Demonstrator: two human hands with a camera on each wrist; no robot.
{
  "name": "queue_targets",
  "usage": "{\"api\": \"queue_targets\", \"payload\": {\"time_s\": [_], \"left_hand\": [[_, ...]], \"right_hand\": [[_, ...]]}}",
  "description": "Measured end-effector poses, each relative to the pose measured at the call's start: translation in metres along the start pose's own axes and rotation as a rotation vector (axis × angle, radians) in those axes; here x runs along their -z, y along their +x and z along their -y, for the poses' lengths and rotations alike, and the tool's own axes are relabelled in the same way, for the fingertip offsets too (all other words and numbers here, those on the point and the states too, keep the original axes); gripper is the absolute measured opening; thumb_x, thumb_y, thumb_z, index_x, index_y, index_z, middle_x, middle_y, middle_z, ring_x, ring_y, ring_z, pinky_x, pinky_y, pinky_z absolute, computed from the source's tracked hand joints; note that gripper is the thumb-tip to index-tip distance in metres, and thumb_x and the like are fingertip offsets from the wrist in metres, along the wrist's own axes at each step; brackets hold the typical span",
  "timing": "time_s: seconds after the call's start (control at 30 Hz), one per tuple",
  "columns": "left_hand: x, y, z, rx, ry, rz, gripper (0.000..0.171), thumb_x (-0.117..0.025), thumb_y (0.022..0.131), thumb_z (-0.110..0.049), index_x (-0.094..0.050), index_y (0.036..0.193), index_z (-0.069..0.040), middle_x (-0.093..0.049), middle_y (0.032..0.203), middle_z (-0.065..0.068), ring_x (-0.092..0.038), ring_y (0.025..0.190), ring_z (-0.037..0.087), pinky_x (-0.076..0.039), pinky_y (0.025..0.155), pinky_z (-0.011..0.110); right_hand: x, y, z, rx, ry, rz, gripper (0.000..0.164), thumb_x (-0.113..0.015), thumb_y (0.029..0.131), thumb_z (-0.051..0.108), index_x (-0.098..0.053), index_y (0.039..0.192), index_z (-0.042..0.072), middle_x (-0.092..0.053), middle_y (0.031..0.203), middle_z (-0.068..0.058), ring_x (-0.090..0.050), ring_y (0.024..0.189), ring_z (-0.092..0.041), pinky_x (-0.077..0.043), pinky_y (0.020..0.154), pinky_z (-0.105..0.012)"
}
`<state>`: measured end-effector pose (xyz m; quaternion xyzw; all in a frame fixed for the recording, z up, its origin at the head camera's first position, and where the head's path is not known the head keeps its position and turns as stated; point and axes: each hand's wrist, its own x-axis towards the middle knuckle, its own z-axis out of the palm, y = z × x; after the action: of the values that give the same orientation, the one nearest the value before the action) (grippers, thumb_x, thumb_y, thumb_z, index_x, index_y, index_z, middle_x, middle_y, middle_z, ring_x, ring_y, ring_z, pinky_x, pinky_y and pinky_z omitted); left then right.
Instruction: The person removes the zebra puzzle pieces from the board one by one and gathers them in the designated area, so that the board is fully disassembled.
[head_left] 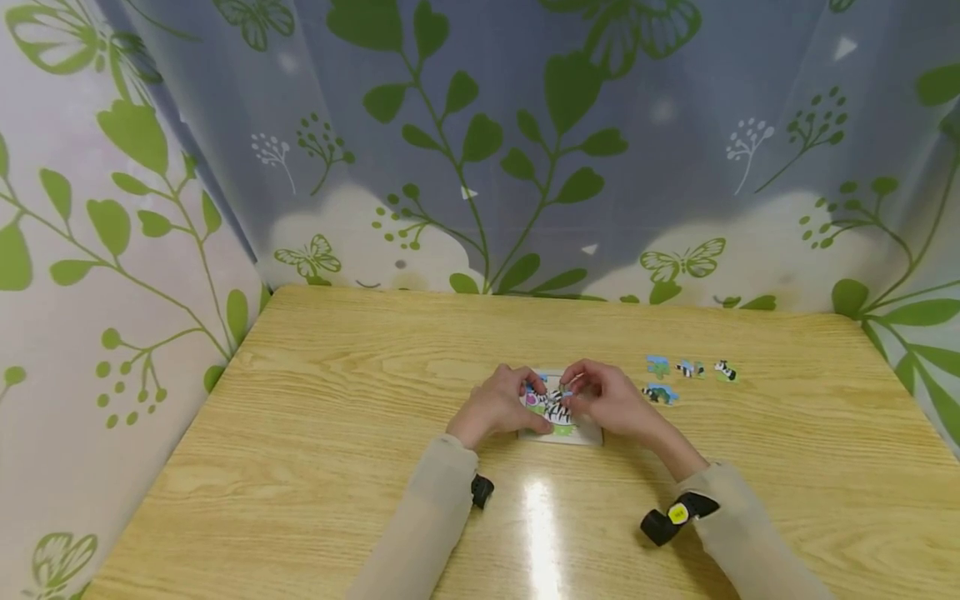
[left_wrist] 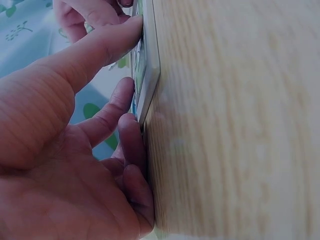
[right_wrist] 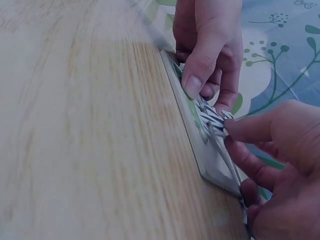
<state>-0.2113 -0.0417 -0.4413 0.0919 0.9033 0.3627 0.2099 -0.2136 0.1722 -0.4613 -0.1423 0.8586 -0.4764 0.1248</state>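
A small jigsaw board (head_left: pixel 587 435) with a pale frame lies flat on the table, a zebra picture (head_left: pixel 557 412) partly assembled in it. My left hand (head_left: pixel 497 402) spans the board's left side. Its thumb presses on the picture and its other fingers touch the upper left part and edge. From the right, my right hand (head_left: pixel 611 402) pinches a small striped puzzle piece (right_wrist: pixel 226 115) between thumb and finger, just at the picture's surface. Whether that piece sits in its place is hidden by the fingers. Both hands are close together over the board.
Several loose puzzle pieces (head_left: pixel 657 365) lie right of the board, one piece (head_left: pixel 660 393) close to my right hand. The wooden table (head_left: pixel 337 417) ends at a patterned curtain (head_left: pixel 510 167) at the back, with another curtain panel (head_left: pixel 97 250) at the left.
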Motion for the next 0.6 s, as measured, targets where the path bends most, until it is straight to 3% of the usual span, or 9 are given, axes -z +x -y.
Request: {"api": "queue_targets", "payload": {"time_s": [0.37, 0.47, 0.6], "left_hand": [[0.000, -0.001, -0.001, -0.001, 0.012, 0.004, 0.042, -0.091, 0.076, -0.032, -0.065, 0.108, -0.026, -0.049, 0.109, 0.003, -0.049, 0.093, 0.023, -0.036, 0.082, 0.039], [0.001, 0.000, 0.001, -0.033, -0.016, 0.014, 0.041, -0.090, 0.078, -0.030, -0.065, 0.109, -0.024, -0.047, 0.106, 0.003, -0.046, 0.091, 0.022, -0.034, 0.080, 0.037], [0.006, 0.001, 0.009, -0.103, -0.074, 0.076, 0.041, -0.088, 0.080, -0.024, -0.064, 0.114, -0.020, -0.042, 0.104, 0.003, -0.041, 0.091, 0.019, -0.034, 0.078, 0.035]], "right_hand": [[0.023, -0.019, -0.006, -0.054, 0.165, -0.113, 0.030, -0.070, 0.098, 0.019, -0.063, 0.122, 0.004, -0.069, 0.102, -0.010, -0.064, 0.085, -0.018, -0.052, 0.069, -0.030], [0.035, -0.028, -0.011, -0.043, 0.163, -0.160, 0.030, -0.071, 0.097, 0.017, -0.063, 0.123, 0.003, -0.069, 0.102, -0.006, -0.066, 0.084, -0.018, -0.054, 0.067, -0.031], [0.052, -0.043, -0.017, -0.036, 0.133, -0.210, 0.032, -0.071, 0.098, 0.018, -0.063, 0.124, 0.001, -0.070, 0.099, 0.003, -0.066, 0.083, -0.015, -0.055, 0.065, -0.031]]}}
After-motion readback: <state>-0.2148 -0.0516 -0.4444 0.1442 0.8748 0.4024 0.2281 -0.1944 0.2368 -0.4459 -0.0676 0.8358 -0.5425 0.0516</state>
